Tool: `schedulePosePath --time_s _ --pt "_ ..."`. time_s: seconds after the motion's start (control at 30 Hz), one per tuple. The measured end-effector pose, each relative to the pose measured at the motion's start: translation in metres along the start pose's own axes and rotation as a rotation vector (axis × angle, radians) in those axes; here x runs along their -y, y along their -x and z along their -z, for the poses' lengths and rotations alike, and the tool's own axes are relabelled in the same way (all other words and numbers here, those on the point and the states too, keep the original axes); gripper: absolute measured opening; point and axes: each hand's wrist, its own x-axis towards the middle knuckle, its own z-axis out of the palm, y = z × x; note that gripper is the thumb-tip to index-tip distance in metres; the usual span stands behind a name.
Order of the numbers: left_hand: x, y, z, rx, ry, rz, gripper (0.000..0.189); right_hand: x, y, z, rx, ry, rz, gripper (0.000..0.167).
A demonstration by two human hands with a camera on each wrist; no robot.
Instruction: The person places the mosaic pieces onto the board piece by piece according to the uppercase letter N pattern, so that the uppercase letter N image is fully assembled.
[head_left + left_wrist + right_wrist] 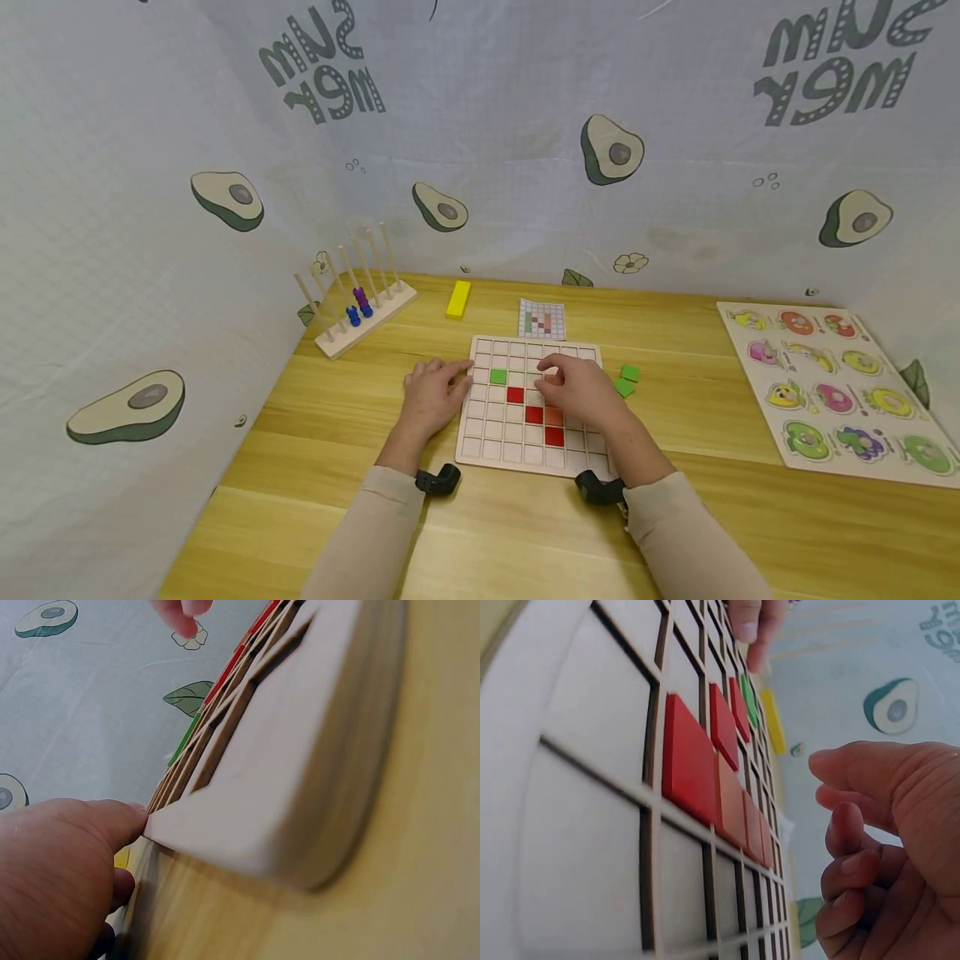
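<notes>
A square wooden grid board (480, 450) lies on the table. Set in its cells are a green tile (498, 377), red tiles (534, 414) in a diagonal row and a column of salmon tiles (553, 416), partly covered by my right hand. My left hand (431, 398) touches the board's left edge with its fingertips. Over the right part of the grid hovers my right hand (583, 390), thumb and index finger apart. Nothing shows between those fingers in the right wrist view, where the salmon tiles (730, 799) sit beside a red tile (686, 765).
Loose green tiles (626, 387) lie right of the board. Behind it are a printed pattern card (542, 320) and a yellow block (458, 300). A peg rack (367, 319) with blue and purple beads stands at the back left. At the right lies a fruit puzzle board (862, 392).
</notes>
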Motion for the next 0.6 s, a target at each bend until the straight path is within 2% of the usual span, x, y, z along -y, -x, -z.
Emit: schedulePosePath --time_s 0.2,0.4,0.6 --pt "-0.001 0.001 0.0 -0.001 0.007 0.0 0.035 -0.017 0.017 0.013 -0.007 -0.052 -0.045 0.035" --pt "-0.001 0.001 0.001 -0.004 0.0 0.008 0.035 -0.039 0.026 0.022 -0.018 -0.038 -0.088 0.037" --pt "-0.001 0.0 0.002 -0.006 0.008 0.002 0.035 -0.059 0.032 0.025 -0.063 -0.032 -0.104 0.038"
